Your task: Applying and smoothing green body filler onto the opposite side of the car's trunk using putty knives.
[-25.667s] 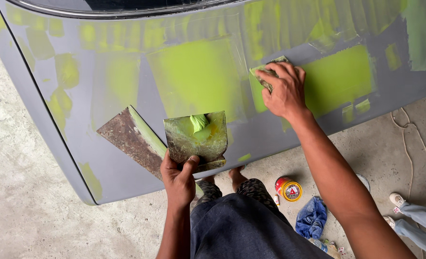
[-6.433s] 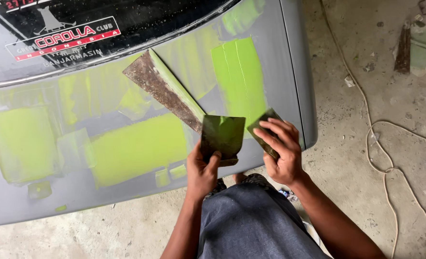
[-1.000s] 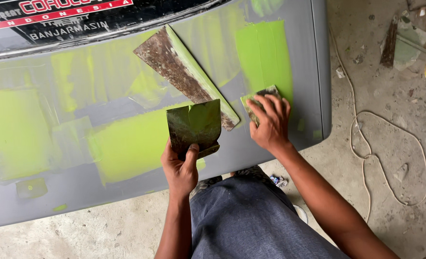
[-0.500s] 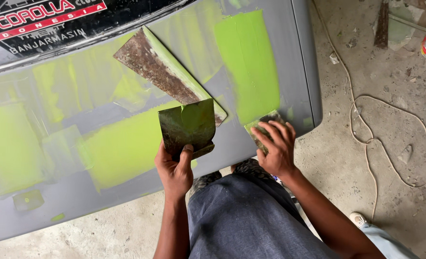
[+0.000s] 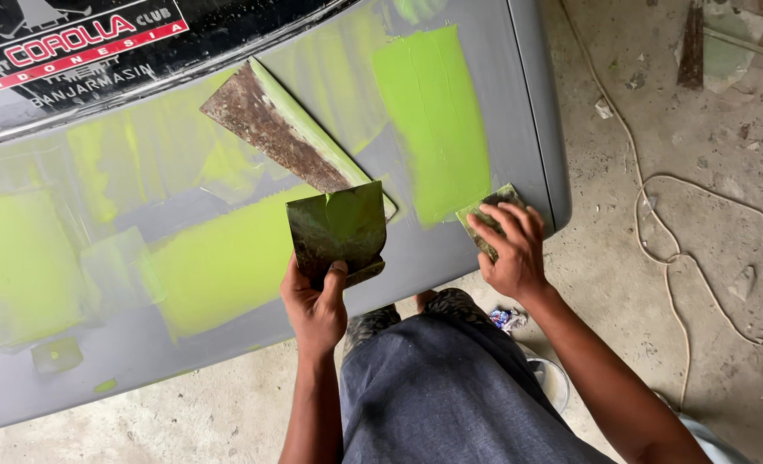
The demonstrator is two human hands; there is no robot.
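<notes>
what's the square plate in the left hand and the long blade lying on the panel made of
Square plate: seemingly thin sheet metal, dull, smeared with green filler, its edges flat and crisp. Long blade: likely steel, rough brown rust over its face, a green-coated strip along one edge.

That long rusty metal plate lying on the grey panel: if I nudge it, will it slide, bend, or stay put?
The long rusty plate looks flat, thin and stiff, so it would probably shift as one piece rather than flex. It lies on the sloping grey panel, so a nudge may send it sliding. Its green-smeared edge could be sticky, which might slow it.

A grey car panel point(image 5: 450, 258), patched with green filler, bears a rusty scraper point(image 5: 269, 129).
</notes>
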